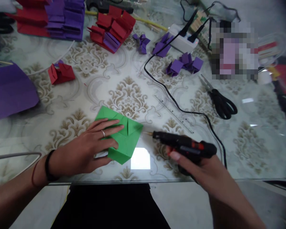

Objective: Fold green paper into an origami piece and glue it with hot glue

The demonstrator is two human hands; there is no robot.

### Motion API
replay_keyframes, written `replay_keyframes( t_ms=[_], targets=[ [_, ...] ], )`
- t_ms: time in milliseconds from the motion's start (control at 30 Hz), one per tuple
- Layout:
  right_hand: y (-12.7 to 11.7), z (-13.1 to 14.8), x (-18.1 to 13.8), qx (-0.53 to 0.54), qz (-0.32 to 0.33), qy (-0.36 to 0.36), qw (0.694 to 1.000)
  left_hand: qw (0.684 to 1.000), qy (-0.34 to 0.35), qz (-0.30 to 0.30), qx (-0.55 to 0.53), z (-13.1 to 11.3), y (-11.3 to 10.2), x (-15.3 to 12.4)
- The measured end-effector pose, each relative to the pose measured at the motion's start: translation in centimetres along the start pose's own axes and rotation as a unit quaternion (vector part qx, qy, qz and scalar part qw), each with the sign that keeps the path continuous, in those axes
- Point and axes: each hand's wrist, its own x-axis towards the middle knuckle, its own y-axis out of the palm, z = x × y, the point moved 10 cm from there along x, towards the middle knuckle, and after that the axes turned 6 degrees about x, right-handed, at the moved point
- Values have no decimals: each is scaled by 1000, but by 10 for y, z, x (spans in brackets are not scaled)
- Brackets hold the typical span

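- The green folded paper lies on the patterned tabletop, close to its near edge; the clock directions below are taken from this paper, with twelve at the far side.
- The left hand comes in from nine o'clock, palm down, fingers spread across the paper's left part; a ring sits on one finger and a black band circles the wrist.
- The right hand, at four o'clock, is wrapped around the handle of a black glue gun with red parts.
- The gun's nozzle points to nine o'clock, its tip just beside the paper's right corner, apart from it.
- A clear ruler lies at two o'clock; farther out, between two and three, black-handled scissors rest with blades toward eleven.
- A black cord runs from a white power strip at one o'clock, between ruler and scissors, down beside the right hand.
- Purple folded pieces sit near the strip.
- A small red folded piece lies between ten and eleven, a purple sheet at ten.
- Red-and-purple folded assemblies stand at twelve and eleven.
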Motion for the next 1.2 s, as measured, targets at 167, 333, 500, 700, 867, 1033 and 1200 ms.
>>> replay_keyframes(
  t_ms=[167,333,500,700,867,1033,1200],
  targets=[
    [-76,-49,13,90,-208,59,972,1000,-17,-25,7,4,0,2],
    [-116,-60,35,41,-282,39,958,996,-56,-53,33,9,-1,5],
    [-138,-31,25,-87,-396,-127,905,991,-83,-74,73,10,-2,7],
    [-14,60,-26,-266,-244,-385,849,990,-60,-82,99,7,1,10],
    [87,82,-42,-238,-4,-496,835,988,-62,-80,114,7,4,11],
    [97,77,-28,-259,18,-501,826,988,-53,-87,118,7,5,10],
    [98,73,-25,-272,13,-489,829,987,-22,-84,133,1,4,8]
  ],
)
